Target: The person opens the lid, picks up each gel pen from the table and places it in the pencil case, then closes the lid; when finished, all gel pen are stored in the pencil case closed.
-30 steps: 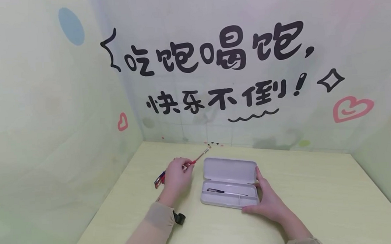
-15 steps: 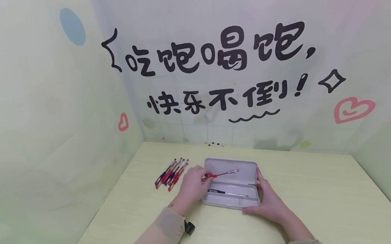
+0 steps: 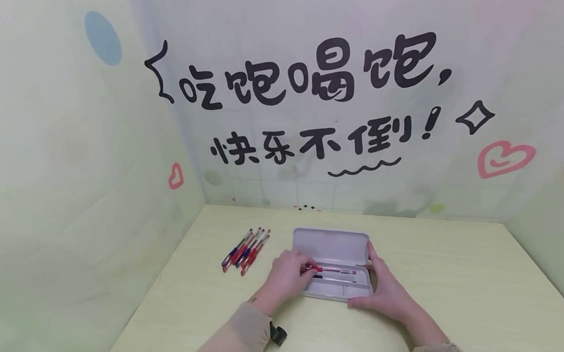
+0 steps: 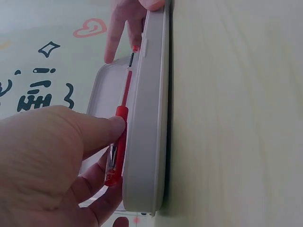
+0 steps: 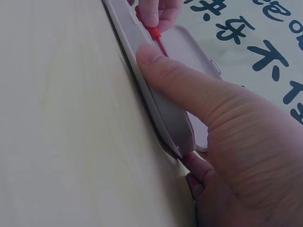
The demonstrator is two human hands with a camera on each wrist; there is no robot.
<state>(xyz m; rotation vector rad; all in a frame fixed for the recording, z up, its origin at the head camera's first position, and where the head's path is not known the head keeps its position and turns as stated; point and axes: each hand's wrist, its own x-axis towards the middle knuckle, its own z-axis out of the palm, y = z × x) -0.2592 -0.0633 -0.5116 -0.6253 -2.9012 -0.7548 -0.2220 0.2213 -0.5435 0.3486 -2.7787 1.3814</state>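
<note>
An open pale-lilac pencil case [image 3: 331,245] lies on the table with its lid tipped back. My left hand [image 3: 287,274] pinches a red pen [image 4: 122,113] by its grip between thumb and fingers. That pen is held low at the case's rear compartment, roughly lengthwise, its tip toward the right end. In the same compartment lies a dark pen [image 3: 318,276], partly covered by my left fingers. At the case's right end, my right hand [image 3: 388,290] grips it, thumb on the front wall [image 5: 142,59] and the other fingers at the lid and end.
Left of the case, several red and blue pens [image 3: 247,250] lie in a loose pile on the pale wooden table [image 3: 174,320]. Behind, a printed cloth wall [image 3: 263,187] rises from the table's back edge.
The left hand has carried the red pen rightward from beside the pile, past the lid, and lowered it to the rear compartment. The right hand stays on the case.
</note>
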